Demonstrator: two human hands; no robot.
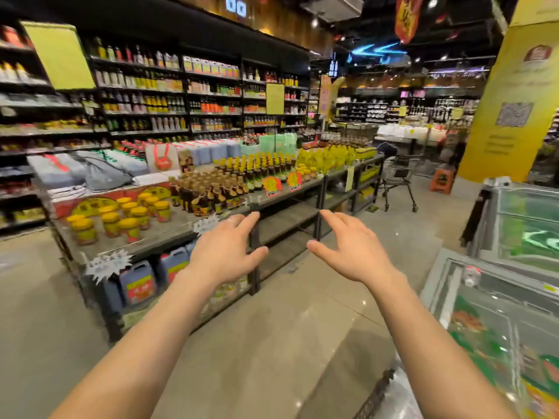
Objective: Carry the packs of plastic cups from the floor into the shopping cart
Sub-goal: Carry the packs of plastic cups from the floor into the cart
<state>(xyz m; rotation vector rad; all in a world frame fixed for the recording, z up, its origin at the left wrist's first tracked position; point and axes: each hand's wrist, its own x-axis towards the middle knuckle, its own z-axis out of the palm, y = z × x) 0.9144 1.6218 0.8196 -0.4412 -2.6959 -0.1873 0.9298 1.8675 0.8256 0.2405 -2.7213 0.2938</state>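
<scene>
Left hand [223, 252] & right hand [351, 249] out front, fingers loosely spread, holding 0; cup packs not in view, a shopping cart [398, 176] far down aisle; best look down, then lift 1 pack w/ both palms.

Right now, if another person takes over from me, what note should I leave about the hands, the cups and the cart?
Left hand: open, fingers spread, holds nothing.
Right hand: open, holds nothing. Both are raised in front, apart.
Cups: no pack is clearly in view. A blurred shiny thing lies at the bottom edge; I cannot tell what it is.
Shopping cart: one stands far down the aisle, past the display table. Its contents are too small to see.
Done: cannot be judged from here.
Left: find the packs on the floor and carry them to the cart.
</scene>
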